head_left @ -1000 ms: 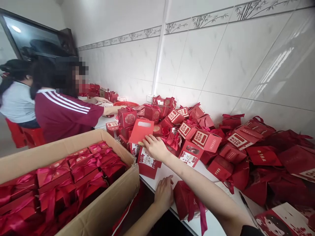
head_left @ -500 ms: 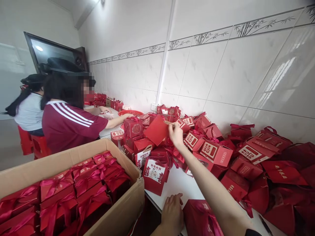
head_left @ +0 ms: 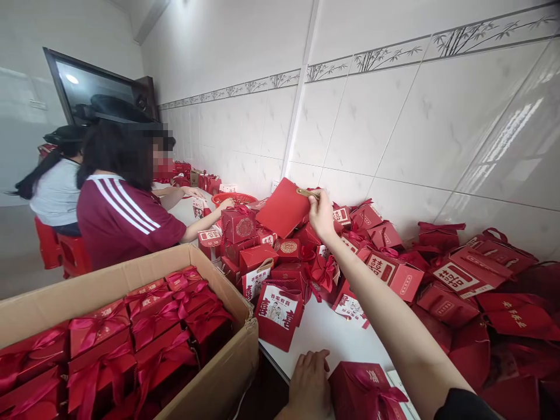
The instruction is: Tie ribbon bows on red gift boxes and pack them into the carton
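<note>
My right hand [head_left: 321, 214] is stretched out over the pile, closed on the short tan strap handle of a red gift box [head_left: 283, 207]. The box hangs in the air with a plain red side toward me, above other boxes. Low in the view, my left hand [head_left: 310, 379] lies at the table's front edge, fingers stretched out and holding nothing. Just right of it stands a red ribboned box [head_left: 366, 394] with a pink bow. A red gift bag [head_left: 276, 318] with a white printed panel stands beyond my left hand.
A cardboard carton [head_left: 251, 335] at left holds rows of ribboned red boxes. More red boxes [head_left: 457, 274] heap along the tiled wall [head_left: 371, 128]. Two people sit at left; the nearer, in a maroon shirt [head_left: 126, 221], reaches toward a red basket [head_left: 236, 198].
My right hand has lifted the red gift box up off the pile, and its strap handle now shows. The left hand stays by the ribboned box. The view has shifted slightly.
</note>
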Tool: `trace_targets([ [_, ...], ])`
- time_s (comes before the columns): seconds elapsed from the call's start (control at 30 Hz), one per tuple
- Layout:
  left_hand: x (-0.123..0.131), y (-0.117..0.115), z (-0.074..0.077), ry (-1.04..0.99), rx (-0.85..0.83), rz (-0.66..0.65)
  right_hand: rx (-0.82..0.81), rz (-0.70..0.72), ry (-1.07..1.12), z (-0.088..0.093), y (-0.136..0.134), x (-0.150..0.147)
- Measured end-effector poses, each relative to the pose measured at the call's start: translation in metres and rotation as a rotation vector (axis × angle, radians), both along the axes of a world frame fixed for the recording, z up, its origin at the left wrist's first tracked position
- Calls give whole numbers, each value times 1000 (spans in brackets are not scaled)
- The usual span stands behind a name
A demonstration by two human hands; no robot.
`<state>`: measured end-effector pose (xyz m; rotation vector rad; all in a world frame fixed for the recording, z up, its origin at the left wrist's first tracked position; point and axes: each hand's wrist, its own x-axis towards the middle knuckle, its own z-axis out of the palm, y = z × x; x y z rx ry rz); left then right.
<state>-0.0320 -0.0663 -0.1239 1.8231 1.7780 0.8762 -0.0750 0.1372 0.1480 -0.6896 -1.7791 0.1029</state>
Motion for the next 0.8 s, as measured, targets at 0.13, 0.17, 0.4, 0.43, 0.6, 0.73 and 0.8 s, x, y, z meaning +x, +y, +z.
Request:
trace_targets([
  [0.13, 1, 0, 1, -7, -23, 12, 71, 71, -20, -12, 3, -11],
  [0.17, 1, 0, 3, -8, -36, 8, 83, 105, -62, -18, 5, -9],
  [0.4, 1, 3, 9, -12, -96, 25, 155, 230, -439, -54, 12, 25],
  [0.43, 1, 4, 8, -14, -97, 35, 164, 216, -457, -55, 13, 29],
  [0.6, 2, 4, 1, -8, -41, 31, 203, 109, -430, -55, 20, 38],
  [0.73, 3, 4, -3, 13, 8, 43, 234, 55, -438, -60, 23, 35],
  [0.8, 3, 4, -5, 27, 10, 44, 246, 49, -486, -66, 22, 33],
])
